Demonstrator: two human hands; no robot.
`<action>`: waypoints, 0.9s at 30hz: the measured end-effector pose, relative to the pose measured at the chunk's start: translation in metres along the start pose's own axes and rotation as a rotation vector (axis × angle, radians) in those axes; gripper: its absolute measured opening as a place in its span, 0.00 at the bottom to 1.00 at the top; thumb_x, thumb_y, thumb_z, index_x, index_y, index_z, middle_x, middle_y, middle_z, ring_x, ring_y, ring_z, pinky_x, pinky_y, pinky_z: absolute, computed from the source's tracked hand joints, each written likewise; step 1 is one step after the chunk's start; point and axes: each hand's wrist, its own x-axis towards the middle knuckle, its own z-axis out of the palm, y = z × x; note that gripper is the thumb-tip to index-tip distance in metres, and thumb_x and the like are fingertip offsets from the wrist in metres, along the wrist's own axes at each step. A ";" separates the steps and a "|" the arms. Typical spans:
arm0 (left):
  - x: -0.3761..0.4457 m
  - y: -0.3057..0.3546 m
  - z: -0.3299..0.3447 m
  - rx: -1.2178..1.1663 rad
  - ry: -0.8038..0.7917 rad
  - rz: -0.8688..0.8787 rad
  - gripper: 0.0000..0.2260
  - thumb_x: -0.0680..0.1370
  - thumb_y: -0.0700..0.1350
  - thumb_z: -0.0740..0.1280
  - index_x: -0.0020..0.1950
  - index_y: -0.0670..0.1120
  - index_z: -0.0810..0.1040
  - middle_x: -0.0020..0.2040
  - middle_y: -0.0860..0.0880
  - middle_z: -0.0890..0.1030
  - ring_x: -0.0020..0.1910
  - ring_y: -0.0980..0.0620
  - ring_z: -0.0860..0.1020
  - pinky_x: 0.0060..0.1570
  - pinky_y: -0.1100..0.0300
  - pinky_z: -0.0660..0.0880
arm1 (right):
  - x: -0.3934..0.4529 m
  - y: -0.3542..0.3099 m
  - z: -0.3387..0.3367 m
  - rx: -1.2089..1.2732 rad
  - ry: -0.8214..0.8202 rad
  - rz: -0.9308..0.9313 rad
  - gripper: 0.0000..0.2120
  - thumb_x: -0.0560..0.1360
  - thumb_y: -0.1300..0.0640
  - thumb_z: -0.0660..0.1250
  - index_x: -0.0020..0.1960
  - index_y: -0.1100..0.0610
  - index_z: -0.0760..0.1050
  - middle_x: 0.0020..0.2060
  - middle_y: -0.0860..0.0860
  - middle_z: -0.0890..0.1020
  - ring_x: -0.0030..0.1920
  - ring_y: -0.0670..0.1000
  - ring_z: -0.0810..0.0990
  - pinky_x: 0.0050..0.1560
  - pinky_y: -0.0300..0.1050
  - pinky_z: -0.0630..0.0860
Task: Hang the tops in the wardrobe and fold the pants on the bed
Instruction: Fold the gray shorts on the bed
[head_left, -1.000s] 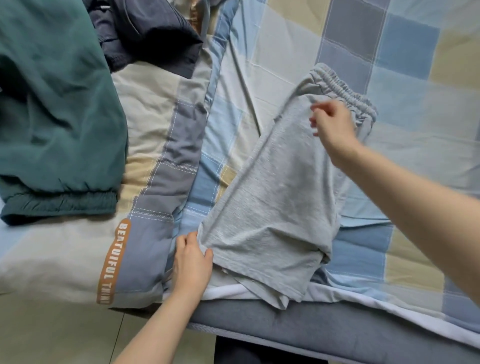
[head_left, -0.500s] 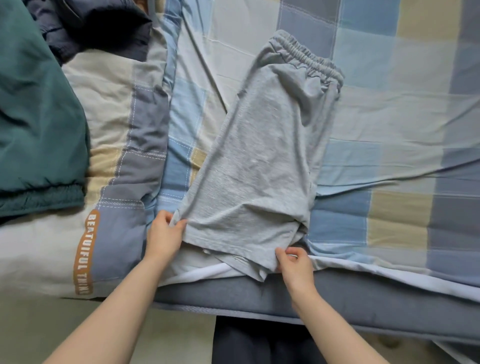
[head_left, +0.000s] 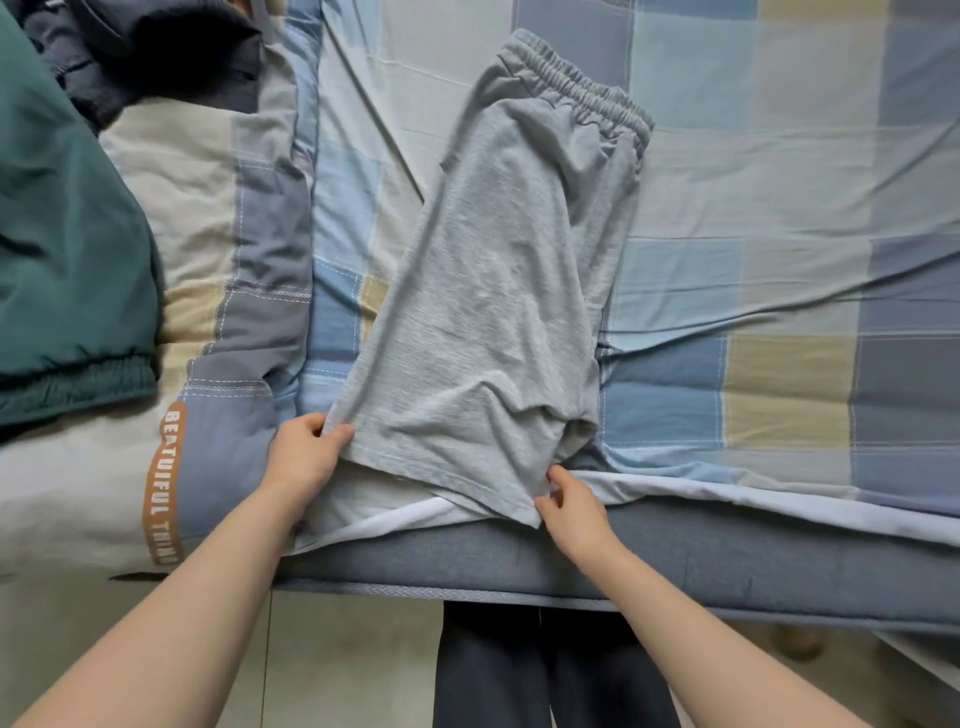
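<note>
Grey shorts (head_left: 498, 291) on bed (head_left: 779, 208), hem corners pinched by left hand (head_left: 304, 457), right hand (head_left: 574, 506)

Both my forearms reach forward over the bed's near edge. Left hand (head_left: 304, 457) pinches cloth between thumb and fingers; right hand (head_left: 574, 506) pinches likewise, fingers curled.

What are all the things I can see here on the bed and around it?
Grey shorts: one, light grey, lying folded lengthwise on the bed sheet, waistband far, hem at the near edge.
Green jacket: one, dark teal, far left on the quilt.
Navy garment: one, dark blue, top left.
Quilt: one, cream and blue-grey with orange lettering, left.
Bed sheet: one, blue, beige and grey checks.
Mattress edge: one, grey, near side.
Left hand: grips the hem's left corner.
Right hand: pinches the hem's right corner.
</note>
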 end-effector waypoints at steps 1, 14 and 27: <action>-0.001 0.000 0.000 -0.051 -0.022 -0.014 0.03 0.76 0.44 0.70 0.43 0.49 0.81 0.44 0.45 0.84 0.50 0.41 0.81 0.56 0.44 0.77 | 0.001 0.000 -0.001 -0.061 0.030 -0.025 0.02 0.74 0.58 0.66 0.46 0.53 0.74 0.39 0.50 0.71 0.40 0.49 0.71 0.43 0.42 0.66; -0.064 0.010 0.000 -0.720 -0.452 -0.194 0.12 0.71 0.36 0.70 0.53 0.34 0.79 0.51 0.39 0.85 0.48 0.46 0.84 0.43 0.59 0.82 | -0.044 0.023 -0.095 0.342 0.312 -0.291 0.11 0.67 0.60 0.60 0.29 0.53 0.62 0.26 0.45 0.61 0.29 0.42 0.58 0.30 0.41 0.55; -0.116 0.028 0.115 0.607 0.142 -0.147 0.26 0.69 0.40 0.73 0.64 0.43 0.68 0.62 0.40 0.70 0.60 0.36 0.71 0.55 0.46 0.71 | -0.005 0.101 -0.133 -0.288 0.287 0.015 0.04 0.77 0.59 0.61 0.43 0.56 0.71 0.40 0.56 0.79 0.45 0.61 0.78 0.40 0.47 0.67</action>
